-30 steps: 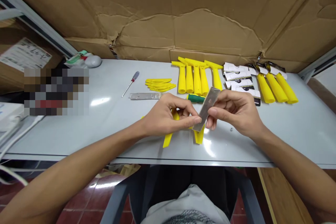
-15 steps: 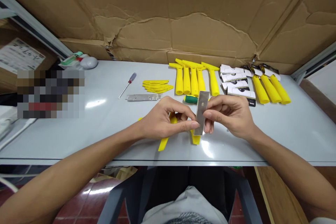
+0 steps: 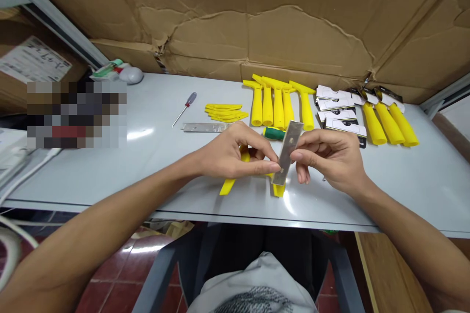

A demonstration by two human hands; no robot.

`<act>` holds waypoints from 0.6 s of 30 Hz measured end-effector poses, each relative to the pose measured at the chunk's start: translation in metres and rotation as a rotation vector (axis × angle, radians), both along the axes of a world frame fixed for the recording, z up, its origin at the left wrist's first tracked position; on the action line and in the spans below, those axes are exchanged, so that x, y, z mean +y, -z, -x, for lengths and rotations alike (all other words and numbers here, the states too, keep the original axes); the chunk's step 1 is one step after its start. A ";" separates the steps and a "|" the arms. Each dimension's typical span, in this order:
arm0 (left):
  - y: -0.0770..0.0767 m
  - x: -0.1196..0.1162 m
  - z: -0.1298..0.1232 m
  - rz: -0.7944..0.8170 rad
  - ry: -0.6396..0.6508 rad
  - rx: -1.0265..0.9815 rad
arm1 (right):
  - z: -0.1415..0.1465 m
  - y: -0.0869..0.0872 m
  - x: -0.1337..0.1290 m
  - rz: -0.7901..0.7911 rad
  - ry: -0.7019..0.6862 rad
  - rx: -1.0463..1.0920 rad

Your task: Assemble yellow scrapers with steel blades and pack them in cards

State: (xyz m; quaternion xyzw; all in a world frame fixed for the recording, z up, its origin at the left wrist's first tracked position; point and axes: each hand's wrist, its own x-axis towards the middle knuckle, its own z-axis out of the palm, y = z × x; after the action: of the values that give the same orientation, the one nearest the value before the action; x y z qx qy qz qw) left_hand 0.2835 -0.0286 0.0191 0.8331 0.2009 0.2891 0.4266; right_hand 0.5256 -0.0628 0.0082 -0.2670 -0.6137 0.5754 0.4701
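Note:
My right hand (image 3: 330,156) pinches a flat metal blade (image 3: 288,151), held nearly upright over the grey table (image 3: 154,166). My left hand (image 3: 231,156) pinches the blade's lower end between thumb and fingers. Behind my left hand a yellow plastic scraper piece (image 3: 227,187) pokes out, and another yellow piece (image 3: 278,190) shows under the blade; how either is held is hidden. A green-handled tool (image 3: 273,133) lies just beyond my hands.
A row of yellow scraper handles (image 3: 277,107) lies at the back, with packaged scrapers (image 3: 382,120) and cards (image 3: 340,112) to the right. Thin yellow strips (image 3: 224,112), a second blade (image 3: 203,127) and a screwdriver (image 3: 185,107) lie back left. Cardboard (image 3: 257,19) forms the backdrop.
The blade went from a rightward lean to nearly upright, then tipped slightly right again. Both hands stayed on it, close together. The camera view shifted a little.

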 end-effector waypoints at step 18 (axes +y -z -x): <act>0.002 -0.004 -0.002 0.024 -0.001 0.072 | 0.004 0.001 0.000 0.010 0.036 -0.049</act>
State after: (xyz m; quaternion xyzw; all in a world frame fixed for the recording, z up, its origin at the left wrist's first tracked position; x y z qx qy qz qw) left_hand 0.2853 -0.0322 0.0167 0.8377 0.2202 0.2568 0.4287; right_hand 0.5219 -0.0625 0.0077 -0.2945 -0.6173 0.5632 0.4638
